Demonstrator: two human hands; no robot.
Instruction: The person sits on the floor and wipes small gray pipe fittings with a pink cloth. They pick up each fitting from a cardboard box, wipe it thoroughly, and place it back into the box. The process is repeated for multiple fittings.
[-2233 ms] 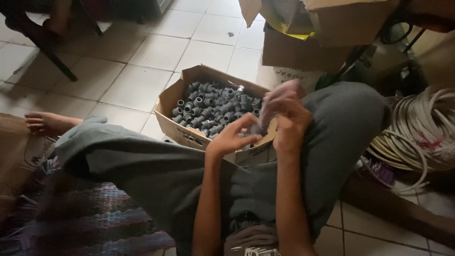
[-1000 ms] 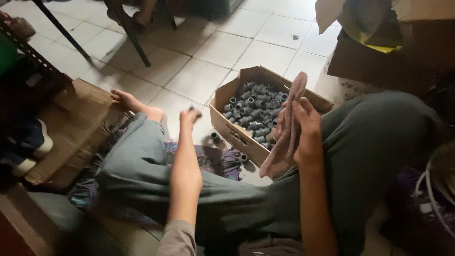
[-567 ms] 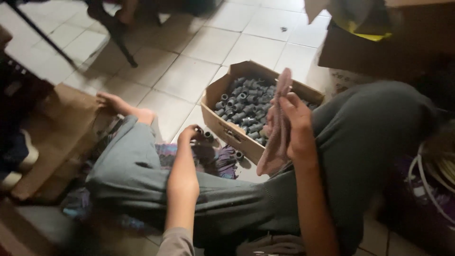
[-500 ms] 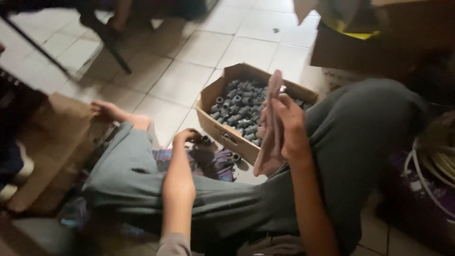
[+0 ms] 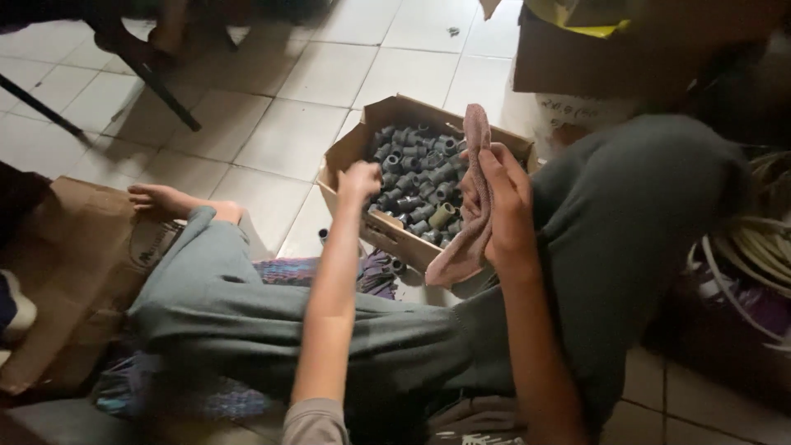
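One cloth [image 5: 471, 198], one box [image 5: 353, 152], many grey fittings [image 5: 416, 177].

The picture is dim and grainy. Daylight falls from the top left onto the tiled floor [image 5: 272, 124], its brightest part. The lower edge and right side sink into deep shadow, where detail is lost. The left hand [image 5: 360, 177] is softened by motion blur; the right hand [image 5: 503, 206] and cloth [image 5: 474, 189] are sharper. No glare.
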